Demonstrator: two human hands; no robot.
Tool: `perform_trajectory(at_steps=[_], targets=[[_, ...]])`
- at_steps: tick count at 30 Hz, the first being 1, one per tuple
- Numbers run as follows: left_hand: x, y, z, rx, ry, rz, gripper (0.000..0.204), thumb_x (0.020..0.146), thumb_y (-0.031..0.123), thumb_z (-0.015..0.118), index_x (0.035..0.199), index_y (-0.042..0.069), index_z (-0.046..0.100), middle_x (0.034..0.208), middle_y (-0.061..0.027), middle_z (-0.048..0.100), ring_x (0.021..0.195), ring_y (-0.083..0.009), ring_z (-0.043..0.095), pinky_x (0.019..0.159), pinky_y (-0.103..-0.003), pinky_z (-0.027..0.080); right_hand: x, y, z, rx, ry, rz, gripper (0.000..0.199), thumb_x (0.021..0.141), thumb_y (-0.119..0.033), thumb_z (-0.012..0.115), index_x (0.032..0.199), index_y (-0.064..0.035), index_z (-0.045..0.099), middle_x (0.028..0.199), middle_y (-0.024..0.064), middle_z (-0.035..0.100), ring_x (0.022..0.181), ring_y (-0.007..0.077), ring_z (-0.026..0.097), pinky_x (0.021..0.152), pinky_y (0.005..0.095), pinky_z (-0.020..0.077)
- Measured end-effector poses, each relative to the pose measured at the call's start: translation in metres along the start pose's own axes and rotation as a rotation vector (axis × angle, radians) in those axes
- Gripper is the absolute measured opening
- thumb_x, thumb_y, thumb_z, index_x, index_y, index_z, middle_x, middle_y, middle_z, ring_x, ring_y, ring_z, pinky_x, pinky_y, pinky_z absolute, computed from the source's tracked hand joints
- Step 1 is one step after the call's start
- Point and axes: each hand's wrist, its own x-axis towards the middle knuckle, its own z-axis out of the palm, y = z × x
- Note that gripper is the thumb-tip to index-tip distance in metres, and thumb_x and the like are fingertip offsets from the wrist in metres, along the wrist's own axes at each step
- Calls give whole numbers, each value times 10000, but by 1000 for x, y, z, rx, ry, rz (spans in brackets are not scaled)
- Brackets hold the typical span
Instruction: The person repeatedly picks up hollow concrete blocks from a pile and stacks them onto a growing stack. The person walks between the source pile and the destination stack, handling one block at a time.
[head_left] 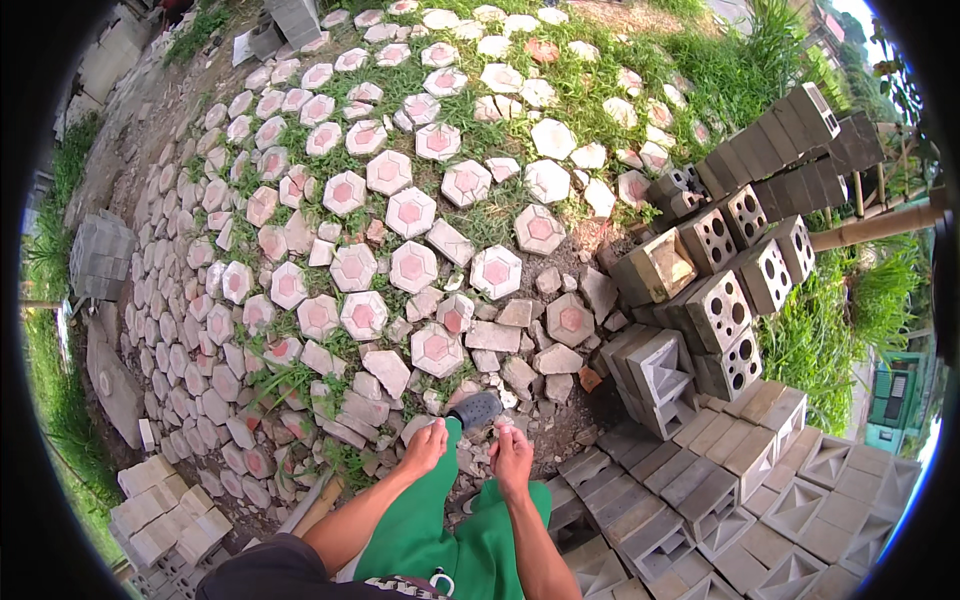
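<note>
My left hand [427, 446] hangs in front of me with its fingers curled loosely and nothing in it. My right hand [511, 460] is close beside it, fingertips pinched together near the thumb; whether something tiny sits between them is too small to tell. Both hands hover above my green trouser leg [455, 540] and my dark shoe [475, 409], which steps on broken paving pieces. Just ahead lie hexagonal concrete pavers with pink centres [437, 349].
Grey patterned concrete vent blocks [715, 310] are stacked at the right, and more lie flat at the lower right [760, 480]. Hexagon pavers spread over grass and dirt ahead. Small grey bricks [160, 510] are piled at the lower left, another stack [100, 255] at the left.
</note>
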Motion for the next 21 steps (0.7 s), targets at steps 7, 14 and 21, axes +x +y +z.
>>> perform_trajectory(at_steps=[7, 14, 21], targets=[[-53, 56, -32, -245, 38, 72, 458, 895, 400, 271, 775, 41, 530, 585, 19, 432, 532, -81, 381, 508, -237, 298, -8, -62, 27, -195, -144, -3, 548, 959, -435, 484, 591, -36, 559, 438, -34, 391, 355, 57, 319, 356, 232, 224], [-49, 121, -38, 48, 166, 177, 643, 957, 464, 198, 730, 5, 587, 593, -37, 528, 557, -136, 497, 572, -283, 411, 19, -162, 37, -236, -241, 5, 433, 931, -302, 567, 570, -74, 502, 496, -10, 445, 437, 75, 389, 472, 251, 387], [-4, 242, -29, 66, 222, 133, 644, 984, 483, 311, 740, 10, 672, 591, -23, 541, 566, -127, 527, 563, -282, 433, 68, -279, 71, -130, -302, 12, 227, 922, -239, 594, 815, -40, 573, 559, -33, 432, 459, 61, 376, 433, 236, 336]])
